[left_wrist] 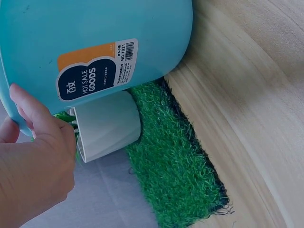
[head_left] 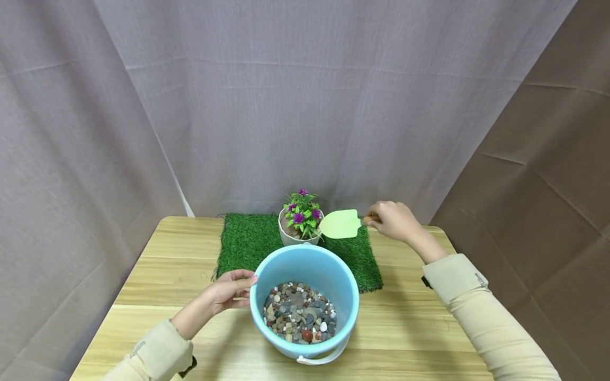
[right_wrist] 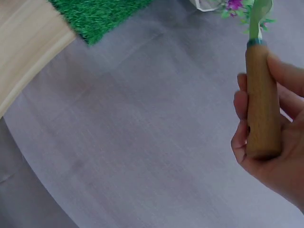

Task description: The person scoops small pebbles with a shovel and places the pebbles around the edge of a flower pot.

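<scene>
A light blue bucket (head_left: 305, 262) stands on the table, with many mixed pebbles (head_left: 300, 315) inside. My left hand (head_left: 233, 291) holds the left side of its rim, and in the left wrist view the thumb and fingers pinch that edge. In my right hand (head_left: 394, 219) is a garden trowel (head_left: 340, 224) with a pale green blade; the fingers wrap its wooden handle (right_wrist: 262, 104). The blade points left, its tip at the edge of a white flowerpot (head_left: 300, 242) behind the bucket. Purple flowers (head_left: 298, 217) with green leaves stand in that pot. Whether the blade carries pebbles, I cannot tell.
Artificial grass mat (head_left: 248, 238) lies under the flowerpot, on a light wooden table (head_left: 171, 264). The bucket's white handle (head_left: 324, 360) hangs down at the front. Grey curtain (head_left: 305, 116) closes off the back, and brown cloth (head_left: 538, 174) hangs on the right.
</scene>
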The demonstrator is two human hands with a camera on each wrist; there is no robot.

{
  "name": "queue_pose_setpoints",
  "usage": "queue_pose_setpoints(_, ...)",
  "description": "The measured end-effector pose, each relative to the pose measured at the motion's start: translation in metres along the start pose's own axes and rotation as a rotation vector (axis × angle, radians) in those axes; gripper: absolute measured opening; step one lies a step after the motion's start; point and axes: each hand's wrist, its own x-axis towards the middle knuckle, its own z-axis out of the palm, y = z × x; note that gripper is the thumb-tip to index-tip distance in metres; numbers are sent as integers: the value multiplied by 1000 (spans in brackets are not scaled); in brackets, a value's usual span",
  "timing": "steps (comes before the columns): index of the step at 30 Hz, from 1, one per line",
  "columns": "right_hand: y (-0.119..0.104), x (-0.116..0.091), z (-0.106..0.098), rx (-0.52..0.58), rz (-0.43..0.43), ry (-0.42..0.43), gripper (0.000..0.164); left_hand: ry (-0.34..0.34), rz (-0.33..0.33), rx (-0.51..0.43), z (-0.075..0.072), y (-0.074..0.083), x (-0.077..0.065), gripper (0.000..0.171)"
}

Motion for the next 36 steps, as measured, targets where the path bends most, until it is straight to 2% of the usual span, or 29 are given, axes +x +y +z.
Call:
queue_pose_setpoints(5, -9, -2, -8, 34, -77, -48, 16, -8, 3, 0, -1, 0, -1, 36)
queue_pose_setpoints(10, -24, -5, -10, 29, -198, -38, 11, -8, 1, 3, 0, 1, -1, 38)
queue_pose_setpoints(16, -44, -9, -4, 17, -346, -44, 11, 0, -4, 4, 0, 1, -1, 40)
queue_pose_setpoints(21, -63, -16, 6, -28, -419, -105, 8, -3, -4, -4, 0, 1, 0, 39)
queue_pose_setpoints(29, -83, -27, 26, -63, -481, -185, 24, -10, 1, -5, 1, 1, 0, 37)
queue_pose_setpoints(36, -96, -32, 40, -113, -512, -224, 14, -8, 2, -1, 1, 1, -1, 35)
